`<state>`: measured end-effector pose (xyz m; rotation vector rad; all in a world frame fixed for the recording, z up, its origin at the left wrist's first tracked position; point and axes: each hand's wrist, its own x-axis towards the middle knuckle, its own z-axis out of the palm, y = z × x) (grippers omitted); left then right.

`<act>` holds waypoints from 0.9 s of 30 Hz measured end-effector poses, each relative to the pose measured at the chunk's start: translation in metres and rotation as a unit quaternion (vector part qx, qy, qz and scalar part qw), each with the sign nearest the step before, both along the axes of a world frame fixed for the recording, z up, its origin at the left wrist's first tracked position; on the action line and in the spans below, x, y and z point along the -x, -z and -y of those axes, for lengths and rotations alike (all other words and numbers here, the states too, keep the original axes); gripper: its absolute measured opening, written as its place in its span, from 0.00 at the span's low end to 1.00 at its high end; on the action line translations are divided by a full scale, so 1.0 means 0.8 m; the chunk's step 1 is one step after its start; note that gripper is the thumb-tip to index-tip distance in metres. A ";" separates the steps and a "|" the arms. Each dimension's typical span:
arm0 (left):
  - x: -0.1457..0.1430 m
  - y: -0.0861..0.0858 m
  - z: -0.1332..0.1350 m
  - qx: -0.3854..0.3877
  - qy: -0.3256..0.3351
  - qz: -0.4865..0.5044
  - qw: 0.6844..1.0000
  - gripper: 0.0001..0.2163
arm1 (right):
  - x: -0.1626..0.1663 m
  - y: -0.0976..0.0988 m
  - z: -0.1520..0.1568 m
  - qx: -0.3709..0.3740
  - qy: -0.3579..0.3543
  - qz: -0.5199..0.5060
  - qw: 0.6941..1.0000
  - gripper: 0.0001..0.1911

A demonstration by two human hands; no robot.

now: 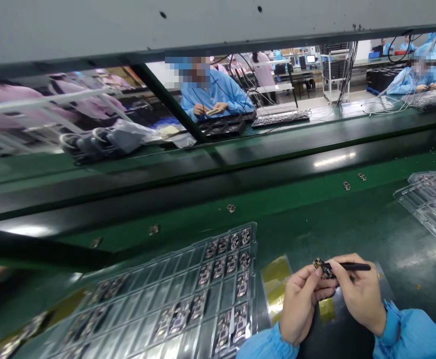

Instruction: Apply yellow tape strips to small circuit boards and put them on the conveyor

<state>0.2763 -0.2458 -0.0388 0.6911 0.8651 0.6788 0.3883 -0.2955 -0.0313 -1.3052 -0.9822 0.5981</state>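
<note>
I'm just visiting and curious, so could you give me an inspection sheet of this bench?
Surface: green bench mat, glossy.
Job's things: small circuit board in left hand; black tool in right hand.
Clutter: clear tray of boards, second tray, yellow film sheet, loose parts.
Grippers: both hands closed on their items.
Cables: hanging wires in the background.
Surroundings: co-workers in blue coats.

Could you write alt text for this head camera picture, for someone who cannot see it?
A person's left hand pinches a small circuit board while the right hand holds a black pen-like tool to it, above a green workbench. A clear tray of similar boards lies to the left; workers in blue coats sit beyond.
</note>
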 end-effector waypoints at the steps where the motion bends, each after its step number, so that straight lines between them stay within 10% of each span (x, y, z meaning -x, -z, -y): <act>1: 0.000 0.000 0.000 -0.001 0.003 0.004 1.000 0.08 | 0.000 0.000 0.001 -0.006 0.004 0.018 1.000 0.07; 27: -0.001 -0.003 0.001 -0.012 -0.004 0.032 0.999 0.09 | 0.001 0.002 0.008 -0.158 -0.013 0.250 0.955 0.13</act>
